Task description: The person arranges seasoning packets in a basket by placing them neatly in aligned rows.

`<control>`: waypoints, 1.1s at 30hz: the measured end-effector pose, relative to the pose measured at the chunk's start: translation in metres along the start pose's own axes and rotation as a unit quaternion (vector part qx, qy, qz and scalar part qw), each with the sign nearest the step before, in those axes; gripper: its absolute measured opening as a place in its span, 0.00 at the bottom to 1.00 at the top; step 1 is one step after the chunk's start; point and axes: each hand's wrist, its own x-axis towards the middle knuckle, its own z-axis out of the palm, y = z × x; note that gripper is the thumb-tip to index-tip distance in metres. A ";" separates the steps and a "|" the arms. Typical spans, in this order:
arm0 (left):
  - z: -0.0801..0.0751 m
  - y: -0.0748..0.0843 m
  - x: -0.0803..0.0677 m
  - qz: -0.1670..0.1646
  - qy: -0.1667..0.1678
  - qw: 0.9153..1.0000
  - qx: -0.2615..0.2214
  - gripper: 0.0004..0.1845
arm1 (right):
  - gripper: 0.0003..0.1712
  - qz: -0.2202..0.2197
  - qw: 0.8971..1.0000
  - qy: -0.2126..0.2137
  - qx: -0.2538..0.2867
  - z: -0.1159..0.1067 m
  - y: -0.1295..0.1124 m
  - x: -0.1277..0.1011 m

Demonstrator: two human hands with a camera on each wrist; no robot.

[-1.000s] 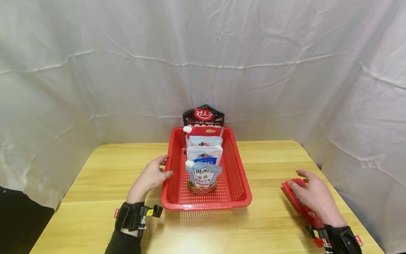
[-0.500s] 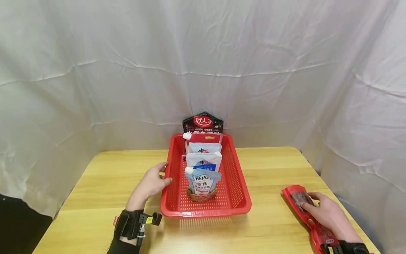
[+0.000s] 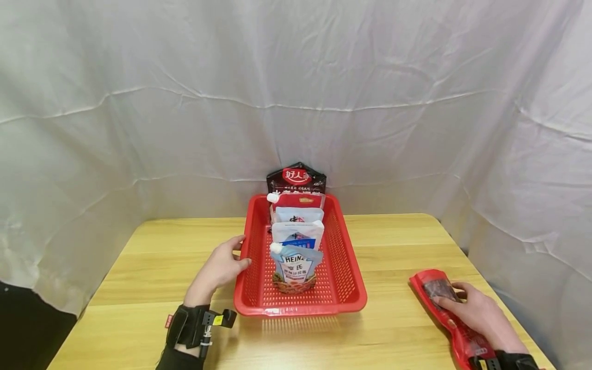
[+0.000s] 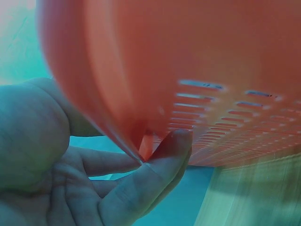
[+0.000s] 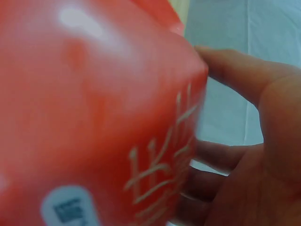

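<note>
The left hand (image 3: pixel 221 267) gripped the left rim of the red perforated basket (image 3: pixel 344 267), thumb hooked inside, fingers curled under its edge. Out on the right side of the wooden table (image 3: pixel 152 267), the right hand (image 3: pixel 476 313) clutched a red packet (image 3: pixel 437 288), fingers wrapped round it. Five sauce pouches stood upright in a row in the basket, the Heinz pouch (image 3: pixel 295 262) nearest.
</note>
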 end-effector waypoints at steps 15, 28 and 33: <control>0.001 -0.006 0.004 -0.005 0.007 1.000 0.013 0.37 | 0.79 0.030 0.999 0.006 0.036 0.005 -0.001 0.008; 0.002 -0.005 0.002 0.003 0.004 1.000 0.005 0.36 | 0.73 0.008 0.996 0.056 0.076 -0.001 -0.016 -0.004; 0.002 -0.007 0.004 0.004 0.006 1.000 0.009 0.36 | 0.67 -0.033 0.990 0.086 0.111 -0.003 -0.029 -0.010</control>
